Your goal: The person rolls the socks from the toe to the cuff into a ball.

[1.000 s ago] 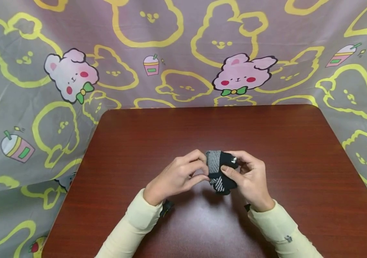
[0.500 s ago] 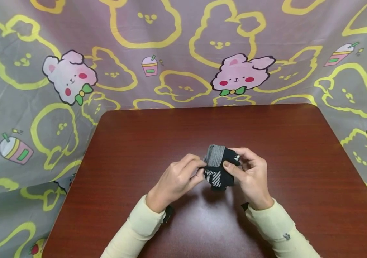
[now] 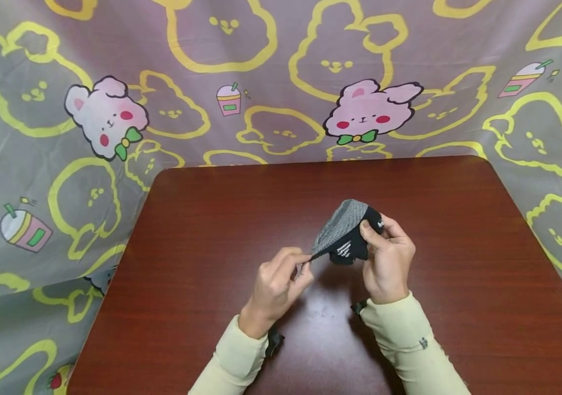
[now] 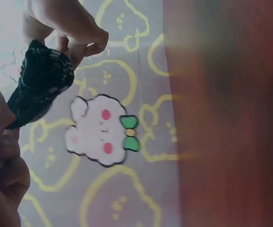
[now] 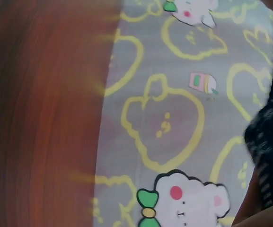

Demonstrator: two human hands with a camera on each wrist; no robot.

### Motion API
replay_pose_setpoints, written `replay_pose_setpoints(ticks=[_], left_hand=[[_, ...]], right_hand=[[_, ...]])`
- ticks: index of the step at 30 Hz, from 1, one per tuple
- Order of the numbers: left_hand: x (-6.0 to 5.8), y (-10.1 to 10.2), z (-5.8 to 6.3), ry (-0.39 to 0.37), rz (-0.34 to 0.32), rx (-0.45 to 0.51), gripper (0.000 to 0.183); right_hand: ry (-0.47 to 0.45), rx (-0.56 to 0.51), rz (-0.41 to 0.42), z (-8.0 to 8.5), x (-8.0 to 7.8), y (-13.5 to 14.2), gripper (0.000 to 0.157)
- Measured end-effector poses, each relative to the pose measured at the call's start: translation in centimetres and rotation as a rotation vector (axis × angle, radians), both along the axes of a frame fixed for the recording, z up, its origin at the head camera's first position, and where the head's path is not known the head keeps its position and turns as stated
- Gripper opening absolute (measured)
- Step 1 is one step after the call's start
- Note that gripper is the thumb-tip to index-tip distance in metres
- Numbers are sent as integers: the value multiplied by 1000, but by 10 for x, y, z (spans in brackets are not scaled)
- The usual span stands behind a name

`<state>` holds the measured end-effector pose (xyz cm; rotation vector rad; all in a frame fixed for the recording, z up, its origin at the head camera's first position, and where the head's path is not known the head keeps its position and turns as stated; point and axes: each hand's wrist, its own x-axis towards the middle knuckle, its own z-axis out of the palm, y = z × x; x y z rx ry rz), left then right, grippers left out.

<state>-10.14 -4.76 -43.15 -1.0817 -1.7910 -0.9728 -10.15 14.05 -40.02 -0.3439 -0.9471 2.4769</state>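
A black sock (image 3: 344, 236) with a grey knit part and white diagonal stripes is held above the table, bunched at its right end. My left hand (image 3: 276, 285) pinches its edge between thumb and fingers, and the grey part is stretched into a point toward that hand. My right hand (image 3: 388, 258) grips the bunched black end, thumb on the near face. In the left wrist view the sock (image 4: 40, 85) hangs between both hands, dark and patterned. The right wrist view catches only part of the sock (image 5: 268, 132) at its right edge.
A reddish-brown wooden table (image 3: 222, 208) lies beneath the hands. Behind it and at both sides hangs a grey curtain (image 3: 281, 71) printed with yellow outlines and pink bunny faces. Dark straps show at both wrists.
The sock has risen and moved away from me in my right hand. My left hand has drawn its edge toward the lower left, so the grey part has stretched from a squarish patch into a point.
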Motion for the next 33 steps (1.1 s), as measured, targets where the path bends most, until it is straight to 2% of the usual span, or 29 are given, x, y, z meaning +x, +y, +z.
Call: replay_pose_setpoints(ticks=[3,5,7,9,13,15,17,19,21,23,25,26,27,29,31,33], left_hand=[[4,8,-12,-110,33,61,11],[7,19,-17,-153,35,100,11],[10,30,-19,-162,9,133,10],[12,41,-18,-137,-27,159,9],[13,54,-8,-102,-107,239,7],[12,56,-8,-104,-94,262,8],[12,55,-13,-127,-36,254,8],[11,52,-18,-155,33,227,7],[11,46,-20,-170,68,189,5],[11,36,-15,-171,39,180,4],[9,24,-4,-172,5,200,8],[7,18,2,-196,3,214,11],[4,13,9,-249,1,238,16],[0,3,22,-441,-21,291,27],[-5,-3,33,-726,-101,335,41],[-7,-5,41,-1013,-219,351,52]], right_hand=[[-68,-122,46,-2,-4,0,15],[-100,-194,80,0,-7,-1,13],[-125,-236,96,0,-9,-4,10],[-119,-247,86,1,-11,-9,9],[-60,-63,-18,-5,-13,-25,9],[-6,19,-73,-11,-13,-31,10],[38,68,-99,-17,-14,-34,13],[60,82,-83,-19,-13,-32,16],[63,99,-38,-19,-11,-28,19],[53,149,30,-17,-7,-23,19],[64,201,106,-13,-3,-15,20],[76,230,142,-11,-1,-12,20],[86,256,178,-9,1,-9,21],[111,296,242,-4,5,-4,23],[131,334,294,-1,8,-2,26],[146,368,327,0,11,-1,28]])
